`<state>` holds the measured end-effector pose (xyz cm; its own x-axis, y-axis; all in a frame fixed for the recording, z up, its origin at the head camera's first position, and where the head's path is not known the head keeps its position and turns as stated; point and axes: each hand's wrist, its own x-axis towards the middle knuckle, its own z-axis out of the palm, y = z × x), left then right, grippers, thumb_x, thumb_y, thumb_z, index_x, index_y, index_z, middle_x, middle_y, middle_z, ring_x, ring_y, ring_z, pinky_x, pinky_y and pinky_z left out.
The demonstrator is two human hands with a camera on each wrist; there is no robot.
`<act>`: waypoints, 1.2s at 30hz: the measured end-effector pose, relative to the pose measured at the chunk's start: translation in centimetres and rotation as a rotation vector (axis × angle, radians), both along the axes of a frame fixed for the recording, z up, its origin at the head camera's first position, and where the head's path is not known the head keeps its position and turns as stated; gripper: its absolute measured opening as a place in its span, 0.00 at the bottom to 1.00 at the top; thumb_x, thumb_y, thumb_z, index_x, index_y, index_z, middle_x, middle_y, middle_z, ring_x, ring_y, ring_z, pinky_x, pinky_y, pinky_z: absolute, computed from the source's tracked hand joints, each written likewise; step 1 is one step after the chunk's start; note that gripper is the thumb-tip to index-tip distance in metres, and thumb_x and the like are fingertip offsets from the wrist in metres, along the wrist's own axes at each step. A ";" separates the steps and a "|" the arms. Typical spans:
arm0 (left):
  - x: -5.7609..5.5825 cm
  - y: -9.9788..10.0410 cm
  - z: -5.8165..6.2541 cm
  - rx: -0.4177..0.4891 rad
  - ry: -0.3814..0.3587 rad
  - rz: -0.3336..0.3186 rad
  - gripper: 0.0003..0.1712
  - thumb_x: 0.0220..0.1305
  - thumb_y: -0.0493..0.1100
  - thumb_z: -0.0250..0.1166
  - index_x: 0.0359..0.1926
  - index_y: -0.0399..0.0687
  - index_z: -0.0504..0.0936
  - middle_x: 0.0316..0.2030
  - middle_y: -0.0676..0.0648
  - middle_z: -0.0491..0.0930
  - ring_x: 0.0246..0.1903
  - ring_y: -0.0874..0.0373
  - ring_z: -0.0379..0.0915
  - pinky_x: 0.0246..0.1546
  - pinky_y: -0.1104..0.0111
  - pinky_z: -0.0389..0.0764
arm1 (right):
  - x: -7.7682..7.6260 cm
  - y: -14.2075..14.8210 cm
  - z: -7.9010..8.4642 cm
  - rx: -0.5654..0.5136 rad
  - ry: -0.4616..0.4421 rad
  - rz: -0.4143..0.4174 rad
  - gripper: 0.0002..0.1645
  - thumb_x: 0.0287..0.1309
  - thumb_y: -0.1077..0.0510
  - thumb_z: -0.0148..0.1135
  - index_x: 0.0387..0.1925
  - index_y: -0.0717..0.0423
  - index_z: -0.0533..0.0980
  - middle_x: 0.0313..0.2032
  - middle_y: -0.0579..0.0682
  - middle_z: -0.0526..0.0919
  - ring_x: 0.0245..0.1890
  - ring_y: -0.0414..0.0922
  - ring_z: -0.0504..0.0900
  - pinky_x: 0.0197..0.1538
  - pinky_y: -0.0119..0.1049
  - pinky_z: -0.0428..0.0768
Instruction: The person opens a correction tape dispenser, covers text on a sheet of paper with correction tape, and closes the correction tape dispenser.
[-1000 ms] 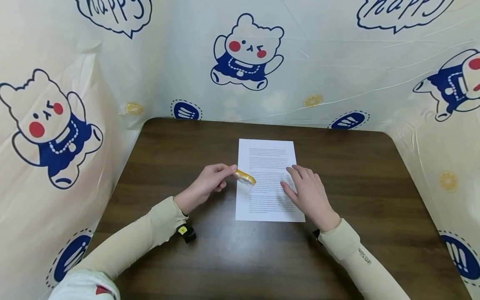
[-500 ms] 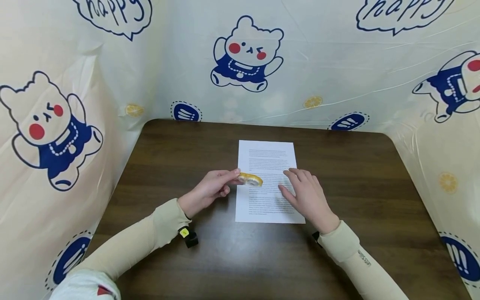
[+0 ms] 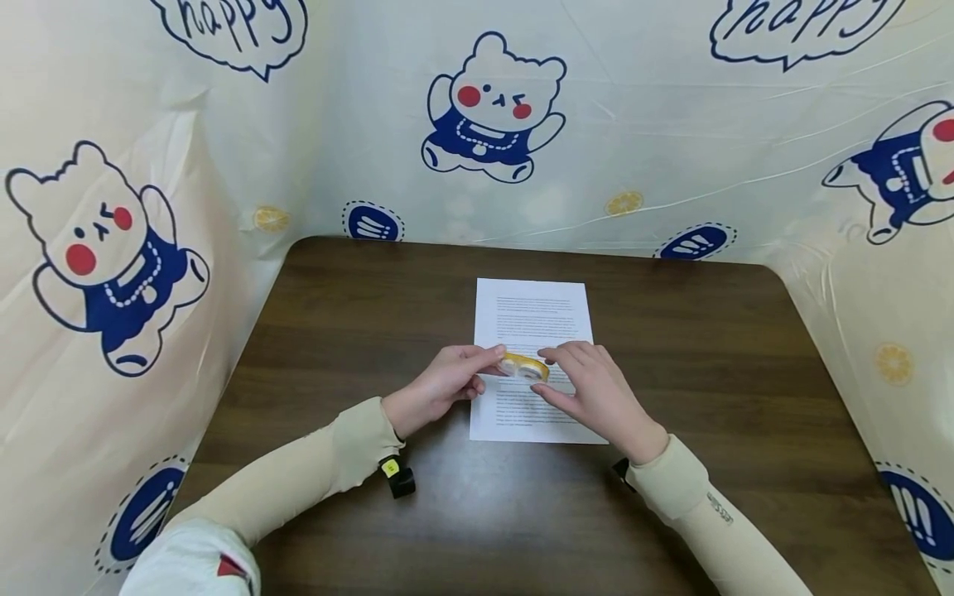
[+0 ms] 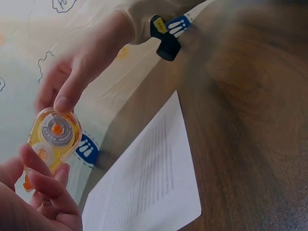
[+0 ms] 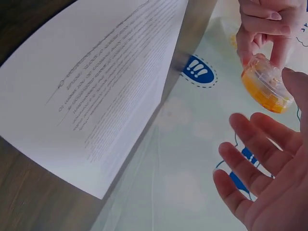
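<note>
Left hand (image 3: 441, 384) pinches a rounded yellow-and-clear plastic tape dispenser (image 3: 524, 368) above a printed page

The dispenser is raised over a white rectangular paper sheet (image 3: 532, 313) printed with dark lines of text, near the middle of the page as the head view sees it. The left hand has its thumb and fingers closed on one end. Through the clear casing, the left wrist view shows a large grey reel (image 4: 57, 129) with an orange hub and a smaller pale reel (image 4: 43, 154) beside it. An orange nub (image 4: 27, 183) juts out at the end nearest the left hand.

The right hand (image 3: 600, 402) is at the opposite end, its thumb and fingers apart, the longer fingers loosely spread and slightly bent. Its thumb is right by the casing; whether it touches cannot be told for certain.

The sheet lies lengthwise on a dark brown wood-grain tabletop (image 3: 462, 521), its right side partly covered by the right hand. Both arms wear pale cream sleeves (image 3: 320, 451), and a small black device with a yellow label (image 3: 398, 480) sits at the left wrist. Behind the tabletop hangs a whitish sheet (image 3: 358, 124) printed with blue-clothed, red-cheeked bears (image 3: 484, 136).
</note>
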<state>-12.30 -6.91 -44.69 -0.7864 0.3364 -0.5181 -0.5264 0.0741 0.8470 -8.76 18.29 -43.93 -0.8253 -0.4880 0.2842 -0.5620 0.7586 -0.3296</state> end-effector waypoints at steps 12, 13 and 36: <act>0.2 0.0 -0.8 0.001 -0.042 -0.034 0.25 0.75 0.54 0.65 0.61 0.40 0.82 0.48 0.42 0.85 0.23 0.62 0.76 0.28 0.72 0.74 | 0.2 0.1 0.2 -0.024 -0.005 0.022 0.18 0.58 0.54 0.79 0.47 0.54 0.84 0.44 0.49 0.89 0.51 0.50 0.83 0.57 0.50 0.76; 0.2 -0.1 -0.8 -0.005 -0.043 -0.036 0.25 0.75 0.53 0.64 0.62 0.40 0.82 0.50 0.42 0.85 0.24 0.61 0.77 0.29 0.72 0.75 | 0.2 0.2 0.2 -0.024 -0.006 0.021 0.18 0.58 0.53 0.79 0.48 0.54 0.84 0.45 0.50 0.89 0.52 0.50 0.83 0.57 0.51 0.76; 0.2 -1.3 -0.9 0.050 -0.022 -0.036 0.19 0.76 0.45 0.64 0.61 0.40 0.83 0.49 0.42 0.88 0.33 0.56 0.73 0.33 0.70 0.72 | 0.1 0.6 0.3 -0.095 -0.076 -0.042 0.19 0.63 0.53 0.75 0.53 0.56 0.83 0.50 0.52 0.89 0.51 0.51 0.85 0.53 0.49 0.80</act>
<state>-12.12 -8.19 -45.63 -0.7620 0.3905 -0.5165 -0.5424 0.0509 0.8386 -8.69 18.90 -43.64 -0.8652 -0.4264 0.2636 -0.5013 0.7444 -0.4411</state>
